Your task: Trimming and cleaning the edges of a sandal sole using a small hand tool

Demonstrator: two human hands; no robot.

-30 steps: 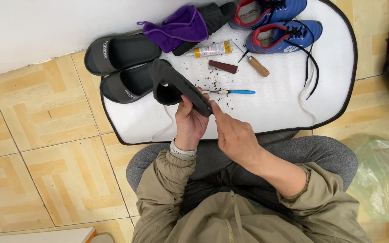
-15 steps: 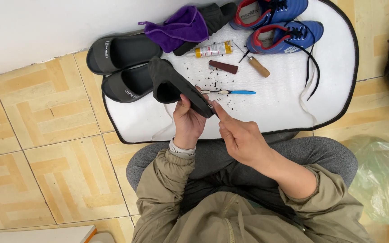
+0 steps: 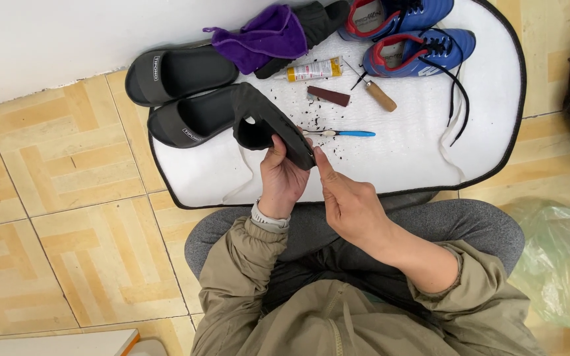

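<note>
1. A white mat with a black rim (image 3: 496,158) is spread on the tiled floor, and on it two black slides (image 3: 179,72) are laid side by side at the left.
2. A purple cloth (image 3: 265,36) is draped over a dark shoe at the top, and a pair of blue sports shoes (image 3: 423,49) with loose black laces is set at the upper right.
3. Between them a small yellow tube with a white cap end (image 3: 315,69), a dark red block (image 3: 329,96), a wooden-handled awl (image 3: 379,95) and a blue-handled tool (image 3: 346,133) are seen, with dark crumbs scattered around.
4. A black slide (image 3: 265,122) is held raised over the mat, sole edge turned up, its far end overlapping the nearer slide on the mat.
5. The left hand (image 3: 284,178) is clenched around the slide's near end from below.
6. The right hand (image 3: 348,201) is pressed against the same end, the forefinger extended along its edge; nothing is gripped by it.
7. A green plastic bag (image 3: 555,257) is seen at the right, off the mat.
</note>
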